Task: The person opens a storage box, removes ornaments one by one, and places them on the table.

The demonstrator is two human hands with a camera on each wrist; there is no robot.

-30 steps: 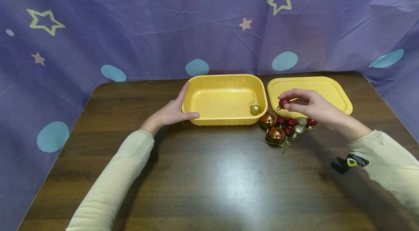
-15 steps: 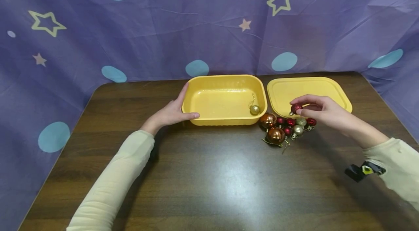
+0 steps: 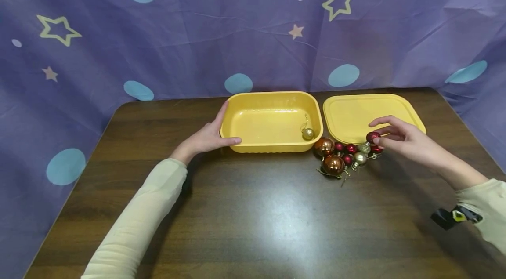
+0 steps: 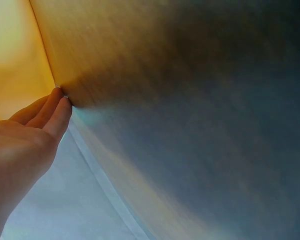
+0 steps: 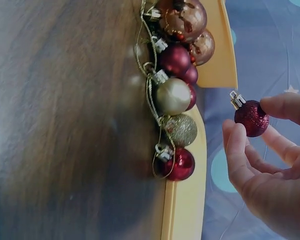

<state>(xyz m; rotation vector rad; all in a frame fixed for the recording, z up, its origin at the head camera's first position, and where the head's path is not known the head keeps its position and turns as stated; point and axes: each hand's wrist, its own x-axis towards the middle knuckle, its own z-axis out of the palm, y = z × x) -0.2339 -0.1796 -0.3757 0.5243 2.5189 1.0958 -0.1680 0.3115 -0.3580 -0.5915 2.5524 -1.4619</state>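
Note:
My left hand (image 3: 205,137) grips the left end of a yellow plastic container (image 3: 269,127), its thumb lying on the front rim. In the left wrist view the fingertips (image 4: 65,102) meet the container's side low by the table. Between thumb and fingers, my right hand (image 3: 413,145) pinches a small dark red glitter Christmas bauble (image 5: 252,118), its silver cap pointing away from the palm. The bauble is held above the right part of a group of baubles: copper (image 3: 334,164), pale gold (image 5: 173,96), gold glitter (image 5: 181,130) and shiny red (image 5: 180,164). One gold bauble (image 3: 308,134) lies inside the container.
A yellow lid (image 3: 367,112) lies flat right of the container, behind the baubles. Gold strings (image 5: 151,95) trail from the caps. The brown wooden table (image 3: 253,217) backs onto a purple curtain (image 3: 245,28) with stars. A small black device (image 3: 454,217) sits at the right wrist.
My right hand has moved right and slightly toward the front with the red bauble, from over the lid to above the group's right part. The left hand and container stay put.

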